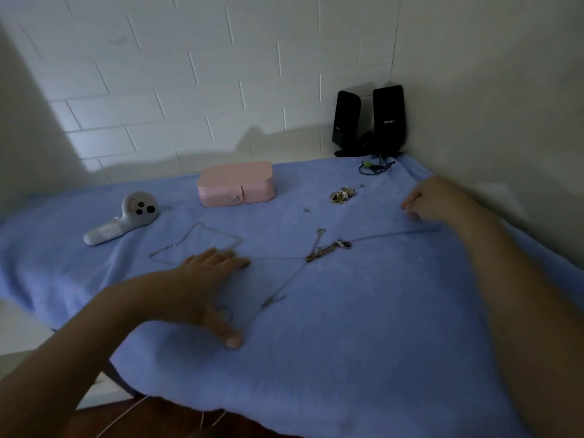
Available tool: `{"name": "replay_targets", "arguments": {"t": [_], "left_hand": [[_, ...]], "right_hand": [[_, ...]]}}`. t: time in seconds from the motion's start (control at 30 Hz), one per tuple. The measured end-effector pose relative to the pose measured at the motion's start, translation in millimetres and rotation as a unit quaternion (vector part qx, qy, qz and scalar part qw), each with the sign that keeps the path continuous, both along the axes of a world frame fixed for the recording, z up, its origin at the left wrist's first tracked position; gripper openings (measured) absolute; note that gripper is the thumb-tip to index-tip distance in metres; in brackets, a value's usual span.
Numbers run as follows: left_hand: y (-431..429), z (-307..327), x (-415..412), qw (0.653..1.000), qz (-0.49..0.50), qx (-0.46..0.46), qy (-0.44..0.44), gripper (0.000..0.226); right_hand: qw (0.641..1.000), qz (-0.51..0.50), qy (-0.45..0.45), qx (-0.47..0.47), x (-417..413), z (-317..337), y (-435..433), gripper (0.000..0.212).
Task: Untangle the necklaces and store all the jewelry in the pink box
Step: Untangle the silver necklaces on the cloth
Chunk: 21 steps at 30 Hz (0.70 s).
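Untangling: left hand [202, 279], fingers splayed flat, is pinning thin silver tangled necklaces [379, 237]; right hand [433, 199], curled, grip indeterminate, is sitting at their far end; the knot [325, 249] likely needs teasing next.

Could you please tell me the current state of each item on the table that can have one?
pink box: closed, clasp fastened.
necklaces: knotted together, lying on the cloth.
jewelry pile: loose, outside the box.
left hand: flat, fingers straight on the cloth.
right hand: fingers curled; grip unclear.
speakers: upright.
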State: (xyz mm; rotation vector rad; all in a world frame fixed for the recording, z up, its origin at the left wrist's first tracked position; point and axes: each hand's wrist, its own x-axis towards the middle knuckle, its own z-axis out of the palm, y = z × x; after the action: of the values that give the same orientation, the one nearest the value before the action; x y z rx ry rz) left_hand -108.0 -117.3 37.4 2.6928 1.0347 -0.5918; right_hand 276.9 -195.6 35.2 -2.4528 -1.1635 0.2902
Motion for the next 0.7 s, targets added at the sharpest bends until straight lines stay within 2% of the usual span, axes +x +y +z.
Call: {"name": "replay_targets", "arguments": {"t": [0.07,0.13,0.2,0.27,0.33,0.37,0.43,0.5,0.53,0.6,0.7], "left_hand": [[-2,5,-4,0.999,-0.019,0.013,0.029,0.138],[-5,12,-7,0.999,-0.017,0.019,0.044,0.13],[-6,21,-7,0.999,-0.006,0.029,0.026,0.1],[-6,30,-1,0.997,-0.016,0.059,-0.046,0.052],[-9,29,15,0.98,-0.026,0.11,-0.161,0.021],[-12,23,26,0.967,-0.021,0.128,-0.217,0.021],[-25,1,51,0.949,0.008,0.095,-0.3,0.034],[-38,-28,69,0.954,-0.001,0.044,-0.295,0.054],[-41,-43,74,0.964,-0.012,0.04,-0.263,0.063],[-37,-61,74,0.971,-0.019,0.061,-0.23,0.078],[-33,-65,72,0.972,-0.029,0.082,-0.216,0.084]], "right_hand": [[0.998,-0.021,-0.028,-0.047,-4,-4,4,0.03],[0.995,-0.004,-0.066,-0.073,-11,-4,4,0.027],[0.994,0.054,-0.093,-0.002,-22,-2,3,0.015],[0.982,0.166,-0.039,0.078,-43,4,-2,0.007],[0.964,0.265,0.023,0.02,-64,5,-4,0.011],[0.956,0.29,0.027,-0.033,-70,4,-3,0.014],[0.95,0.296,0.002,-0.104,-73,3,-1,0.01],[0.947,0.305,0.009,-0.096,-69,4,-4,0.006],[0.947,0.312,0.041,-0.07,-67,5,-5,0.009],[0.937,0.297,0.18,0.021,-63,10,-9,0.015],[0.879,0.242,0.363,0.19,-55,21,-11,0.024]]}}
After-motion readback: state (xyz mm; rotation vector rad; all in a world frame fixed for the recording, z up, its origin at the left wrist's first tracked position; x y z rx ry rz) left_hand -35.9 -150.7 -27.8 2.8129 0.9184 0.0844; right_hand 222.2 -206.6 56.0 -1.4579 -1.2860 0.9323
